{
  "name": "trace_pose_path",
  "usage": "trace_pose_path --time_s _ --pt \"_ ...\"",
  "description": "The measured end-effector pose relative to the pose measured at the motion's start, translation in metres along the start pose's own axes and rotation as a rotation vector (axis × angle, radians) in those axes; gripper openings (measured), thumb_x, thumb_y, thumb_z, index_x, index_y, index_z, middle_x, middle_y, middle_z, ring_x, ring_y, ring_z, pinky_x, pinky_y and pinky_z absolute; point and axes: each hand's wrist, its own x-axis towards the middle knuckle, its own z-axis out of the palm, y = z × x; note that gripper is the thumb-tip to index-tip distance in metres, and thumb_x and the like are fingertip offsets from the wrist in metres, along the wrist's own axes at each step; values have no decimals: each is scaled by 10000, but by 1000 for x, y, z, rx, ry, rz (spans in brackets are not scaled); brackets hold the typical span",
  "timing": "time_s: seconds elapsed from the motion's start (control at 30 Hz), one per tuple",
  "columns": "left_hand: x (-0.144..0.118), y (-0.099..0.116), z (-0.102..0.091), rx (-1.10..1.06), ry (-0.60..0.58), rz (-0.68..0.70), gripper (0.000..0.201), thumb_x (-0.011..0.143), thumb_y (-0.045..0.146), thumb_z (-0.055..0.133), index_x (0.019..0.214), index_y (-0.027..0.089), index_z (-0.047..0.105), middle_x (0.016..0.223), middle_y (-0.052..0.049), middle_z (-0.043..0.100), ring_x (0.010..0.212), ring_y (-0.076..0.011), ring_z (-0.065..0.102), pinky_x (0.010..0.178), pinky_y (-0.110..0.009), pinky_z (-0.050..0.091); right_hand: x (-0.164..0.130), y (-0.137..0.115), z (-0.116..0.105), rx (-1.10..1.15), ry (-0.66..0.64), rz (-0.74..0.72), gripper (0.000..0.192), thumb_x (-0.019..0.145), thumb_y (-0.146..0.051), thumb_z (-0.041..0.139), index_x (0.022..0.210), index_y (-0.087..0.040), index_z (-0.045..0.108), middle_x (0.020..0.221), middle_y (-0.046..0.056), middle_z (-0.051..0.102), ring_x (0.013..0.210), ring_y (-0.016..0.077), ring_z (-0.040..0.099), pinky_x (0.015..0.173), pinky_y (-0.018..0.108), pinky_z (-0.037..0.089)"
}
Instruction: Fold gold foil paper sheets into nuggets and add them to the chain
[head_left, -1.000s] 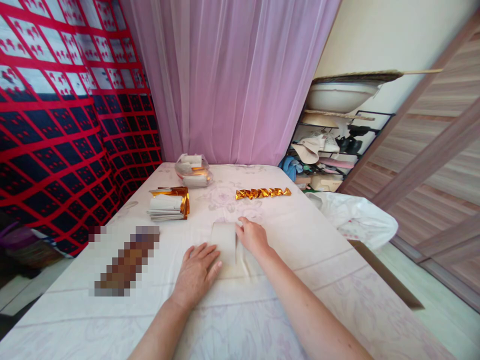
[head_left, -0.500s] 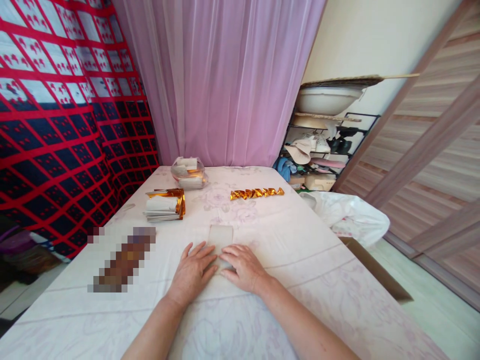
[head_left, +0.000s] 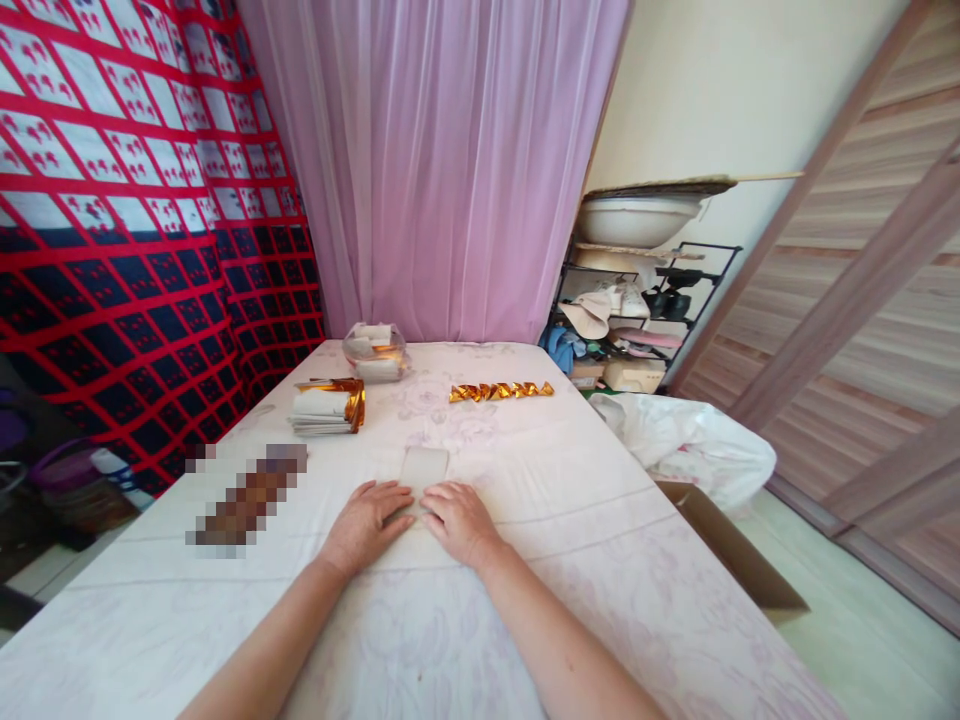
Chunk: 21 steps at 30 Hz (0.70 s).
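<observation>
Right hand [head_left: 459, 519] has slid back beside left hand [head_left: 365, 521]; both press the pale sheet [head_left: 423, 468].

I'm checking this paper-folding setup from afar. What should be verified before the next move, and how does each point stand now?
1. Left hand flat on the white sheet: ok.
2. Right hand flat on it too: ok.
3. Sheet lies flat on the table: ok.
4. Crease sharp under the hands: cannot tell.
5. Paper stack apart from the hands: ok.
6. Gold twisted strip lies clear of the sheet: ok.
</observation>
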Motion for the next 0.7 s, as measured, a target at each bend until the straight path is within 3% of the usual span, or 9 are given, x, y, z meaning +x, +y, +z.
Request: trace_pose_path --time_s 0.7 --pt "-3 -2 -1 33 36 14 269 917 422 579 1055 277 759 1086 -63 753 1098 -269 671 937 -440 545 -2 -5 -1 68 -11 17 212 859 -277 672 1066 -229 660 1146 39 666 1076 214 564 941 368 415"
